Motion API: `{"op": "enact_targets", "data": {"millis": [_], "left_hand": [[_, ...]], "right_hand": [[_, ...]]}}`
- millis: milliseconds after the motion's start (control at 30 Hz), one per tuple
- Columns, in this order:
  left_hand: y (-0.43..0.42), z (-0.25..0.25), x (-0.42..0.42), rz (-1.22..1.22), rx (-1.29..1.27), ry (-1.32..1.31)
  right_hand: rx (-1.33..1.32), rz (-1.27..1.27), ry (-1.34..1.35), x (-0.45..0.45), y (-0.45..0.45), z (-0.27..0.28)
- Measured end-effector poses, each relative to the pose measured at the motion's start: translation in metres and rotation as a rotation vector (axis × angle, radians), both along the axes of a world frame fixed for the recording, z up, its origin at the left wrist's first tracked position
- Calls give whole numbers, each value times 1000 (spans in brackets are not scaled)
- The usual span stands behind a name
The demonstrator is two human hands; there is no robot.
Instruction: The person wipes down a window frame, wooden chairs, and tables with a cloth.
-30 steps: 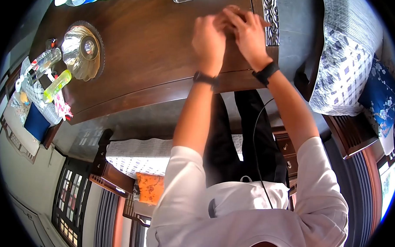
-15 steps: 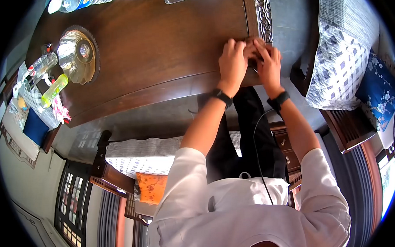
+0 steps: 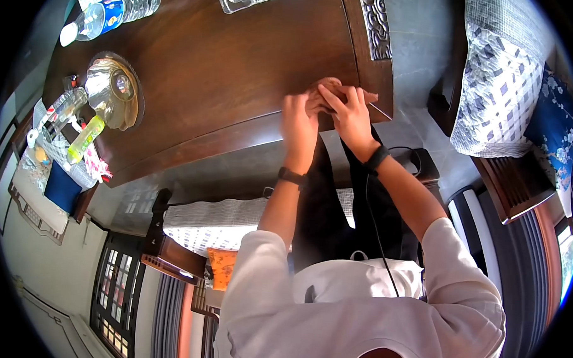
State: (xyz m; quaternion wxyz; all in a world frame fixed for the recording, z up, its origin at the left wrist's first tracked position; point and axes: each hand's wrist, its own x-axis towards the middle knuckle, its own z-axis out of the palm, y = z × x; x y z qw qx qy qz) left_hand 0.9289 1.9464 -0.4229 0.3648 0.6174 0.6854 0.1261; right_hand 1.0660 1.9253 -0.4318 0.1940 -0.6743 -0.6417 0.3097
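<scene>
1. Left hand [image 3: 299, 124], right hand [image 3: 353, 120]: fingers bent, close together at small brown item [image 3: 371, 97], shape mostly hidden; cannot tell which grips.
2. Item: glossy dark-wood desk's [image 3: 240, 70] near-right corner.

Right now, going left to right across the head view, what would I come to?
Navy cushion, fluted bowl, orange cushion, left hand, right hand, patterned seat cover, blue floral cushion.
</scene>
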Motion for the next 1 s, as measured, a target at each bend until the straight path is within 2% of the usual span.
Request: {"op": "enact_targets", "data": {"millis": [100,233,433,667,800,1000], "left_hand": [[19,-2,18,20,60,40],[32,-8,47,-21,93,-43],[-4,-9,62,-140,98,-70],[-53,-9,-5,-113,35,-109],[-59,-1,-59,-36,-46,-87],[-74,-14,-137,21,-27,-75]], "right_hand": [[36,-24,-36,11,16,-9],[24,-110,-104,38,21,-3],[2,-235,-79,49,-31,-3],[-79,-147,-44,-7,-72,-3],[-68,-39,-60,-58,-68,-2],[-71,88,-74,-131,-64,0]]}}
